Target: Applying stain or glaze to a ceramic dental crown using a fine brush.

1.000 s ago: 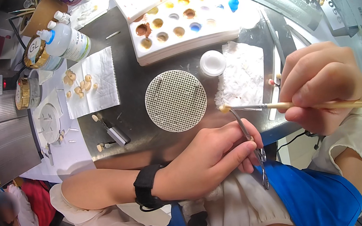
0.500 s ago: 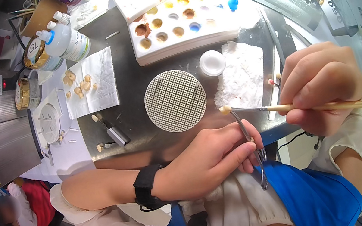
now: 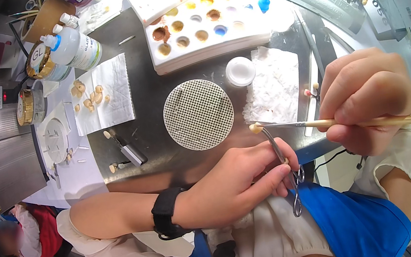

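Observation:
My left hand (image 3: pixel 247 178) is closed around a curved metal hemostat (image 3: pixel 275 145), its ring handles hanging below my fingers. In the hemostat's tip sits a small cream dental crown (image 3: pixel 256 128). My right hand (image 3: pixel 365 96) pinches a thin paintbrush (image 3: pixel 401 120) with a pale wooden handle, held nearly level. The bristle end of the brush meets the crown, or lies right beside it. Just beyond the crown are a crumpled white tissue (image 3: pixel 274 83) and a small round white jar (image 3: pixel 240 71). A round honeycomb firing tray (image 3: pixel 198 114) lies to the left of them.
At the back stands a white paint palette (image 3: pixel 194 50) with coloured wells. Several tooth-like pieces (image 3: pixel 96 98) rest on a paper napkin (image 3: pixel 118 96) at left, near a squeeze bottle (image 3: pixel 77 47). A tooth-shade tab holder (image 3: pixel 129 149) lies close to my left forearm. Another person (image 3: pixel 40 233) is at lower left.
The crown in the hemostat has turned slightly, and the brush tip has shifted a little against it. Both hands stay in nearly the same place.

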A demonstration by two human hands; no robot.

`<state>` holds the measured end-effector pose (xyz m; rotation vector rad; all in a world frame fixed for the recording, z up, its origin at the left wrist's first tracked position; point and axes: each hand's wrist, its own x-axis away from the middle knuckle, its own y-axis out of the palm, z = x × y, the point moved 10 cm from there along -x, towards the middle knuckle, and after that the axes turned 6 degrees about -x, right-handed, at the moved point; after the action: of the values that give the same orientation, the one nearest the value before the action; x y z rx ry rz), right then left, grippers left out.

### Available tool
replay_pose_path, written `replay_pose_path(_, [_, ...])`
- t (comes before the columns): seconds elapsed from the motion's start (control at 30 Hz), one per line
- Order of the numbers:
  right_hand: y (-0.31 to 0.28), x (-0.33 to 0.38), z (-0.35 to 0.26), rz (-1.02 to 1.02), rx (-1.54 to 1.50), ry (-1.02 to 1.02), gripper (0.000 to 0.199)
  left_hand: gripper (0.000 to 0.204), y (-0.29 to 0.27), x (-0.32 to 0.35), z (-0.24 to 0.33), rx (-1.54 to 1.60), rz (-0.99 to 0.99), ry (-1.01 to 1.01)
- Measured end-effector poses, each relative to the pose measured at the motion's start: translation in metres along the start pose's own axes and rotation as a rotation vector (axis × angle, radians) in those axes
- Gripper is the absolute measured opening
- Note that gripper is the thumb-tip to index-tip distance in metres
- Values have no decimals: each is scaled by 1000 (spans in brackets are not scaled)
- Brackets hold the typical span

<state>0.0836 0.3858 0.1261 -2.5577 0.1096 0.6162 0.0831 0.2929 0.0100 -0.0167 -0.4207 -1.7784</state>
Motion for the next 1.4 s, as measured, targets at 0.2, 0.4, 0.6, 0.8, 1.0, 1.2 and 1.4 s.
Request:
replay_pose_path(0.2, [0, 0, 1, -1, -57, 9, 28, 17, 1, 0, 0, -12, -7, 12])
replay_pose_path(0.4, [0, 0, -3, 6, -95, -41, 28, 18, 0, 0, 1, -27, -11, 12])
replay_pose_path(0.6, [2, 2, -1, -14, -72, -13, 28, 18, 1, 0, 1, -18, -7, 2])
replay_pose_path(0.8, [-9, 4, -3, 37, -29, -3, 29, 20, 2, -1, 3, -82, -30, 61])
replay_pose_path(1.0, [-3, 4, -4, 10, -32, -39, 28, 21, 4, 0, 3, -93, -47, 90])
replay_pose_path(1.2, [-1, 4, -1, 1, -43, -9, 26, 20, 3, 0, 3, -86, -37, 95])
replay_pose_path(1.4, [-3, 4, -1, 27, -21, -1, 27, 20, 3, -1, 4, -86, -35, 100])
